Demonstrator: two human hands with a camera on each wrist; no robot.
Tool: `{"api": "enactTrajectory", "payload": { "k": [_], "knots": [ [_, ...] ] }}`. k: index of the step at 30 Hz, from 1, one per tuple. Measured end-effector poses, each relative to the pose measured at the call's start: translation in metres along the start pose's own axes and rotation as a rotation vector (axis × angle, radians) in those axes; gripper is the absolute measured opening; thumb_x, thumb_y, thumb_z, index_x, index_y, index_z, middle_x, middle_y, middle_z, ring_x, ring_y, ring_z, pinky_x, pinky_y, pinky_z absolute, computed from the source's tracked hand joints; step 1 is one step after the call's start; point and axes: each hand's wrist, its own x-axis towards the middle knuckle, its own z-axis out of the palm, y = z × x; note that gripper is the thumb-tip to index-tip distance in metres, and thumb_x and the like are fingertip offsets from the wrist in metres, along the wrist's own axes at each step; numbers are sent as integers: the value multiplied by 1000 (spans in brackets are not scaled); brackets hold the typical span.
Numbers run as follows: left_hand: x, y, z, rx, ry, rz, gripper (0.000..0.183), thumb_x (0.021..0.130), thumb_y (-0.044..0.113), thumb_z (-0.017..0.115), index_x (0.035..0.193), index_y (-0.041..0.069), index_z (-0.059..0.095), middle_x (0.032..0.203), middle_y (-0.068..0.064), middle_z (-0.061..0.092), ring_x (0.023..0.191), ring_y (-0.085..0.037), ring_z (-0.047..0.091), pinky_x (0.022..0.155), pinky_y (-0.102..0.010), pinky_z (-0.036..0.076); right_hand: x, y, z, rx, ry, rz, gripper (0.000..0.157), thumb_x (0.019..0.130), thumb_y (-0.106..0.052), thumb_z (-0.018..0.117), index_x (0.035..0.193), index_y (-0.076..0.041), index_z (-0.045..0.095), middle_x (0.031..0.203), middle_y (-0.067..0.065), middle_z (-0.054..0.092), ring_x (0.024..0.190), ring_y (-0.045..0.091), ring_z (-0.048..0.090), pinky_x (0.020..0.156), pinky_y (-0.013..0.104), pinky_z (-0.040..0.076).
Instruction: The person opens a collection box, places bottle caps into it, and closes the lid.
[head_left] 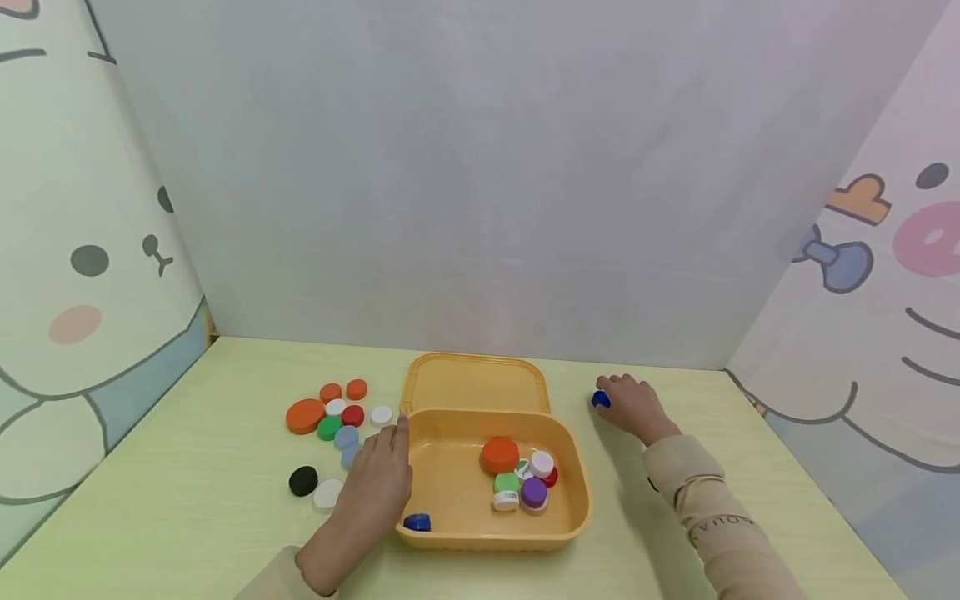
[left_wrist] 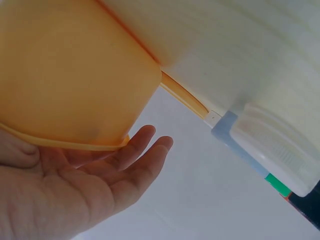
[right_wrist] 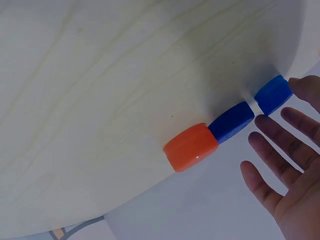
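Observation:
My left hand [head_left: 378,471] rests at the left rim of a yellow-orange plastic box [head_left: 450,543], fingers extended along it. The left wrist view shows that hand [left_wrist: 100,180] against the rim beside the box's outer wall [left_wrist: 75,70]. My right hand [head_left: 633,406] reaches over a blue bottle cap [head_left: 601,399] right of the box. In the right wrist view, its thumb and fingertips are right at a bright blue cap [right_wrist: 273,95]. A darker blue cap [right_wrist: 232,122] and an orange cap [right_wrist: 191,147] sit beside that one, hidden by the hand in the head view.
The box holds several caps, among them a large orange cap [head_left: 499,455], a purple cap [head_left: 534,492] and a blue cap [head_left: 417,522]. Behind it lies a yellow lid [head_left: 476,383]. Several loose caps, including a black cap [head_left: 303,481], lie to the left.

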Motion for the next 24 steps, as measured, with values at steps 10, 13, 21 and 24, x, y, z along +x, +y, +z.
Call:
{"api": "enactTrajectory", "payload": {
  "k": [10,13,21,24],
  "knots": [
    [-1,0,0,-1,15,16,62,85,14,62,138,-2,34,126,-19,49,113,-34,50,93,-46,45,0,-3,3,-15,7,-4,27,82,-23,65,100,-4,58,86,12,61,78,29,56,66,47,49],
    [-1,-1,0,-4,18,18,62,85,15,62,138,-2,34,126,-19,49,113,-33,50,94,-45,45,0,-4,1,-7,20,-14,26,82,-22,66,98,-4,58,85,12,61,77,29,56,64,46,48],
    [-1,-1,0,-7,15,19,62,85,15,62,138,-2,34,126,-19,49,113,-34,49,94,-46,44,-2,-12,-9,13,110,-24,27,79,-22,68,98,-5,60,87,11,64,77,27,56,65,44,49],
    [-1,-1,0,-3,18,23,62,85,15,62,138,-3,34,126,-19,49,113,-34,49,94,-45,45,-6,-20,-18,13,143,-35,29,78,-23,69,99,-6,60,87,10,64,75,25,56,65,43,50]
  ]
}}
